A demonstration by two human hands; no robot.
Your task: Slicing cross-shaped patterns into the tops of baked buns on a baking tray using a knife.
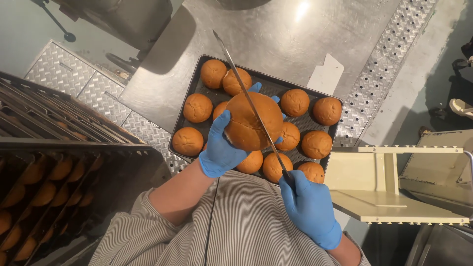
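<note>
Left hand (220,148): blue-gloved, cupping a large round bun (253,120) from below and behind, fingers wrapping its far side, holding it above the tray.
Right hand (308,207): blue-gloved, closed around the handle of a long bread knife (251,106); blade is crossing the top of the held bun and pointing away over the tray.
Bun in hand: golden brown, lifted clear of the others, sitting at the middle of the view, blade lying along its crown.
Baking tray (322,96): dark, perforated, resting on a steel worktable (266,34); smaller buns (198,107) are sitting in rows, near each other.
Technique, judged: the cut is looking safest with the blade kept level, long light sawing strokes, and left fingertips staying behind the blade line, not under it.
Surroundings: rack of baked buns (44,187) standing at left; cream-coloured metal stand (389,192) sitting at right, beside the tray.
Clothing: striped sleeves (236,221) showing below.
</note>
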